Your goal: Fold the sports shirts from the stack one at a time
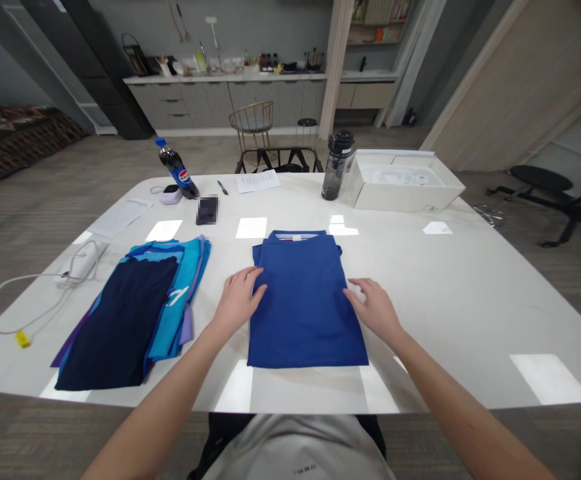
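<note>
Ok so the person is sitting at a white tabletop (470,280) with a folded blue T-shirt (304,313) lying dead ahead, right between the 2 hands. Its long axis is running straight away from the body, with the collar (295,235) at the far end and the bottom edge at the near end. The left hand (237,301) is lying open over the shirt's left edge, fingers loosely spread, not gripping anything. The right hand (374,310) is open too, fingers curving at the right edge, but I can't tell if it's touching the cloth or just hovering. Both hands are sitting about level with the shirt, though the left is closer to a stack of navy and teal clothes (120,327). The folded-under parts are hidden, and a phone (207,210) up the table is blurred out.
</note>
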The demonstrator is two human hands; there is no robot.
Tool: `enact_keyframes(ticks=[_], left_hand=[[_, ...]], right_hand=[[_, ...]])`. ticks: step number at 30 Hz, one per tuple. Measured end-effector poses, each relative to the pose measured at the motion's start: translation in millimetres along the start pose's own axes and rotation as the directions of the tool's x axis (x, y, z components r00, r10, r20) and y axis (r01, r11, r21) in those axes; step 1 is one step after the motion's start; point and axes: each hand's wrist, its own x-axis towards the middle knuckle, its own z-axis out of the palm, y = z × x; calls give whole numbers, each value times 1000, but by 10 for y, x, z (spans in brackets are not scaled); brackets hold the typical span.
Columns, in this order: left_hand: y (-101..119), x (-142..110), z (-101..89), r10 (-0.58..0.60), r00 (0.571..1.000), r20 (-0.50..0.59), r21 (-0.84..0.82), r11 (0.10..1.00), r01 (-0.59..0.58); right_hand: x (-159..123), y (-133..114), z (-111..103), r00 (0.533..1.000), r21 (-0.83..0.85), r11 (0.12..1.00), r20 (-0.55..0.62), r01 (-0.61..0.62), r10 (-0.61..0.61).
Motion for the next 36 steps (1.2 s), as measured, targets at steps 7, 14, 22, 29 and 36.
enact_keyframes(ticks=[7,14,22,29,36], left_hand=[[53,1106,369,-189,982,1,153,970,187],[40,336,491,181,963,198,88,976,-201],[351,375,808,194,956,222,19,979,-203],[1696,880,1417,264,941,211,-76,964,-254],[3116,1381,2064,562,788,250,-269,822,-501]], right_hand=[[1182,-291,149,873,-146,882,143,-447,466],[702,-241,222,892,-238,909,223,-341,393],[586,91,187,950,-211,941,116,-263,291],[416,1432,-413,869,-252,844,26,-473,495],[369,2908,-1163,707,-311,643,-172,-700,686]])
